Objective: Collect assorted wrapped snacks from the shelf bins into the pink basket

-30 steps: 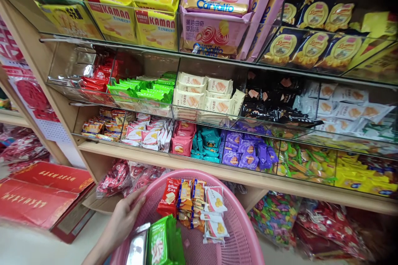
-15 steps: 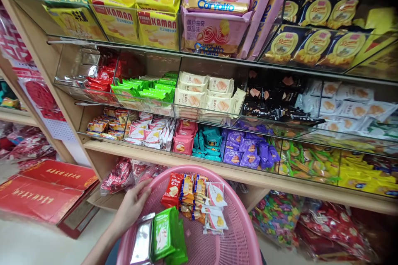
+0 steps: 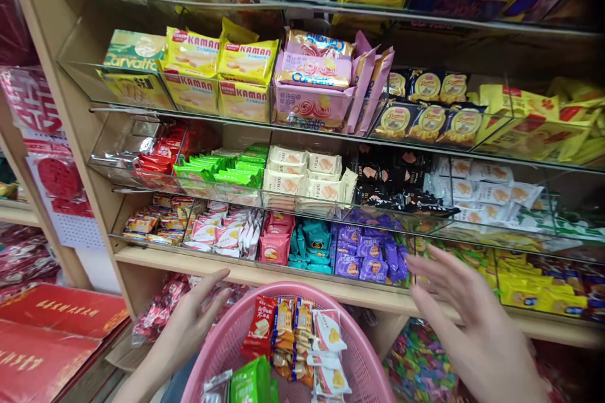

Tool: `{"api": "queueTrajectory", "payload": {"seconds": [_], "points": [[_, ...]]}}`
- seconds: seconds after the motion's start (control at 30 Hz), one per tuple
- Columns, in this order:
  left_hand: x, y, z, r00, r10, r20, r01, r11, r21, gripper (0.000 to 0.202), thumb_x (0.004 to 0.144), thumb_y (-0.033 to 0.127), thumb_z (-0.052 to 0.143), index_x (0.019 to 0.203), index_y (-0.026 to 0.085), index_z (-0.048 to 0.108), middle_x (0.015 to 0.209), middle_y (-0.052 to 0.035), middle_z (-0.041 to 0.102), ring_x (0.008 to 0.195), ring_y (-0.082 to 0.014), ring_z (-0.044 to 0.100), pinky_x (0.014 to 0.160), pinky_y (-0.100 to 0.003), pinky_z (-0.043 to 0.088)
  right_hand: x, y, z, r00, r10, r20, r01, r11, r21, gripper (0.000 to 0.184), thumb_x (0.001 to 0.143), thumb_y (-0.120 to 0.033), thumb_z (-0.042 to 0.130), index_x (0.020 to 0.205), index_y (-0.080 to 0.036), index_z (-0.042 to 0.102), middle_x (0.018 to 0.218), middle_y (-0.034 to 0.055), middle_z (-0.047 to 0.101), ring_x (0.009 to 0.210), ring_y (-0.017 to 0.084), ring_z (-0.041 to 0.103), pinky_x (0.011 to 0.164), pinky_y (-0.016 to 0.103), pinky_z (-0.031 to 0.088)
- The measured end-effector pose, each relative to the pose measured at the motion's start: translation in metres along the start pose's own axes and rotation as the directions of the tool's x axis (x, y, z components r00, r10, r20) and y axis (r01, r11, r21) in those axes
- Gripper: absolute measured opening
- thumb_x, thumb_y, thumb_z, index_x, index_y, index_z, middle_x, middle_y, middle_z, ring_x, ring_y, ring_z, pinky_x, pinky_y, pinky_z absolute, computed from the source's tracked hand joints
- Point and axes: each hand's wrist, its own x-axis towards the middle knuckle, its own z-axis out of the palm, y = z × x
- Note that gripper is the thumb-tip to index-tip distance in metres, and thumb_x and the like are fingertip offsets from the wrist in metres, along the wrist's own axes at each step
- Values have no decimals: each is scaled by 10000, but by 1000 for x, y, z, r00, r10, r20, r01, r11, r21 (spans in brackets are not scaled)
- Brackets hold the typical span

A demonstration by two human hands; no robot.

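A pink plastic basket [image 3: 363,333] sits low in front of me. Inside it lie a red snack packet [image 3: 263,326], several orange-and-blue packets [image 3: 283,327], white packets [image 3: 329,330], green packets [image 3: 250,381] and a silver packet [image 3: 216,386]. My left hand [image 3: 191,318] is off the basket's left rim, fingers stretched out and holding nothing. On the right, my right hand [image 3: 466,321] is raised, somewhat blurred, with fingers spread and nothing in it. It is nearest to the lowest snack row, by the purple packets [image 3: 371,251].
Shelves with clear dividers hold white cake packets [image 3: 302,173], black packets [image 3: 392,176] and yellow wafer packs [image 3: 248,78]. The wooden shelf edge [image 3: 189,270] runs just beyond the basket. Red boxes [image 3: 42,352] stand at the lower left, bagged colourful sweets [image 3: 418,359] below the shelf.
My left hand has let go of the basket rim and opened. My right hand has come into view from the right. The view has tilted up, showing a higher shelf; the basket sits lower.
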Motion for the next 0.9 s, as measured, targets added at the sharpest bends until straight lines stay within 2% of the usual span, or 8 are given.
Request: {"api": "queueTrajectory", "payload": {"seconds": [0.07, 0.13, 0.23, 0.33, 0.43, 0.57, 0.73, 0.9], "points": [[5, 21, -6, 998, 55, -31, -55, 998, 14, 488, 807, 503, 485, 1157, 192, 620, 1213, -66, 637, 1155, -272, 560, 989, -373, 441, 45, -27, 19, 968, -231, 98, 239, 968, -74, 411, 801, -424, 569, 1174, -253, 543, 1123, 81, 637, 956, 231, 615, 833, 399, 504], [5, 37, -6, 994, 102, -50, -101, 995, 14, 474, 810, 501, 488, 1156, 206, 624, 1221, -61, 633, 1161, -266, 558, 990, -373, 442, 83, -52, 38, 915, -374, 152, 390, 916, -96, 326, 820, -342, 547, 1119, -215, 577, 1039, 73, 663, 880, 206, 626, 783, 364, 511], [1, 49, 1, 984, 171, -48, -172, 985, -11, 428, 834, 474, 482, 1168, 244, 619, 1245, -42, 616, 1169, -247, 554, 989, -375, 446, 121, -75, 62, 842, -495, 213, 529, 835, -153, 248, 820, -263, 531, 1040, -183, 613, 991, 65, 674, 837, 199, 619, 758, 355, 496], [-7, 54, 9, 973, 230, -17, -230, 973, -20, 394, 846, 439, 488, 1185, 277, 609, 1270, -33, 596, 1179, -243, 547, 984, -391, 451, 139, -89, 79, 767, -566, 303, 634, 742, -218, 230, 820, -220, 528, 1026, -169, 617, 999, 66, 671, 883, 212, 598, 797, 365, 465], [-14, 58, 14, 964, 267, 2, -267, 963, -41, 373, 853, 416, 498, 1195, 307, 601, 1283, -27, 583, 1187, -242, 540, 977, -398, 460, 150, -99, 96, 700, -594, 397, 706, 661, -256, 237, 830, -200, 527, 1049, -164, 609, 1028, 70, 657, 938, 222, 570, 834, 366, 438], [-21, 58, 21, 957, 291, -8, -291, 952, -91, 350, 855, 399, 514, 1185, 327, 607, 1273, -26, 591, 1180, -248, 546, 979, -405, 466, 167, -113, 120, 656, -589, 473, 750, 580, -318, 243, 855, -193, 497, 1072, -156, 600, 1024, 83, 641, 945, 238, 541, 839, 375, 424], [-24, 52, 29, 958, 268, -106, -281, 951, -133, 299, 862, 389, 514, 1125, 325, 641, 1239, -23, 619, 1160, -242, 563, 978, -374, 470, 188, -126, 147, 648, -540, 537, 753, 563, -342, 260, 876, -218, 478, 1095, -136, 591, 1069, 109, 623, 992, 250, 513, 879, 390, 407], [-23, 39, 31, 943, 314, -113, -328, 933, -146, 307, 853, 417, 524, 1128, 339, 636, 1200, -22, 646, 1123, -228, 591, 947, -331, 491, 200, -125, 163, 664, -474, 578, 727, 588, -354, 415, 852, -288, 544, 1219, -94, 528, 1173, 155, 598, 1081, 297, 504, 911, 421, 396]]}}
